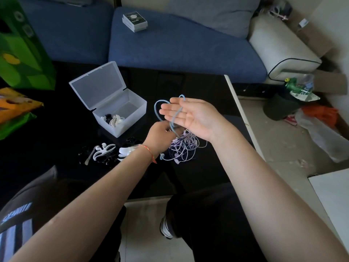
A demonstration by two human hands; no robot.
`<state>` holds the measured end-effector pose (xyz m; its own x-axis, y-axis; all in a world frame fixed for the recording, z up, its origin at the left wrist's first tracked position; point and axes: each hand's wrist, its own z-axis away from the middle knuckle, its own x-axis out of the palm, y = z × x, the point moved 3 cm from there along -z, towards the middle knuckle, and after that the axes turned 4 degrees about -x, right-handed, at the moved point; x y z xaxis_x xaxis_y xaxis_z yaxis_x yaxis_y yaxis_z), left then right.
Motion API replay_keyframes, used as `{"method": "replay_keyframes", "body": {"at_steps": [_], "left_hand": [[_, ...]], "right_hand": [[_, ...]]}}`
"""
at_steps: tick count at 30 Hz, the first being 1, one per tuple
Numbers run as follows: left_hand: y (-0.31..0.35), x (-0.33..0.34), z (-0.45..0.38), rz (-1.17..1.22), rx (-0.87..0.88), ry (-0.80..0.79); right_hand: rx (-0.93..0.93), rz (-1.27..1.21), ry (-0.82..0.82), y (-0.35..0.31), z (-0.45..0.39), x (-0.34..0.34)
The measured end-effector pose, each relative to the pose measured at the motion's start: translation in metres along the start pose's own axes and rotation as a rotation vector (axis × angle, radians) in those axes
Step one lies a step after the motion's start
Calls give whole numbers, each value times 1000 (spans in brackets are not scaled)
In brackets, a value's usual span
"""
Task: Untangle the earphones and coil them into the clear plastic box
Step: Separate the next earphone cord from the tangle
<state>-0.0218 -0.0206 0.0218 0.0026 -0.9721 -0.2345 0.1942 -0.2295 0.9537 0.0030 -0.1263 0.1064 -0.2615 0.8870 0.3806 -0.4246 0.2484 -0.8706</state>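
Hands first: the right hand (190, 116) is flat and open with a blue cord (172, 121) looped over it, while the left hand (160, 137) pinches that cord lower down. Purple earphones (184, 146) lie tangled on the table (207, 95). The clear plastic box (120, 112) holds some already (much is left).

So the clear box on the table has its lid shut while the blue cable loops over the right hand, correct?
Not quite: the box has its lid open, tipped back, as the head view shows. The blue cable does loop over the right hand.
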Motion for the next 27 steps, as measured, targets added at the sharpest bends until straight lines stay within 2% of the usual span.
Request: {"method": "replay_keyframes", "body": {"at_steps": [2,5,7,8,10,12,16,20,22,24,27], "left_hand": [[-5,-4,-2,97,-56,66],[-10,-13,-4,239,-163,125],[-11,-18,-5,355,-240,137],[-11,-18,-5,413,-272,117],[-12,-18,-5,532,-310,45],[-11,-19,-5,614,-321,-23],[-4,-24,-5,702,-316,-87],[-12,-29,-8,661,-344,-47],[-17,-28,-10,511,-347,-25],[-20,-23,-8,340,-317,-73],[-16,-15,0,99,-202,-104]], "right_hand": [[-6,148,73,-5,-2,-12],[-49,376,286,-9,-7,-39],[-76,684,356,-6,-10,-50],[-78,888,319,-2,-11,-51],[-24,1207,137,12,-14,-41],[25,1363,13,24,-15,-31],[23,1504,59,31,-22,-32],[4,1588,64,29,-21,-37],[-117,1515,115,23,-19,-37],[-219,1414,194,14,-18,-36],[-241,1338,241,6,-16,-37]]}}
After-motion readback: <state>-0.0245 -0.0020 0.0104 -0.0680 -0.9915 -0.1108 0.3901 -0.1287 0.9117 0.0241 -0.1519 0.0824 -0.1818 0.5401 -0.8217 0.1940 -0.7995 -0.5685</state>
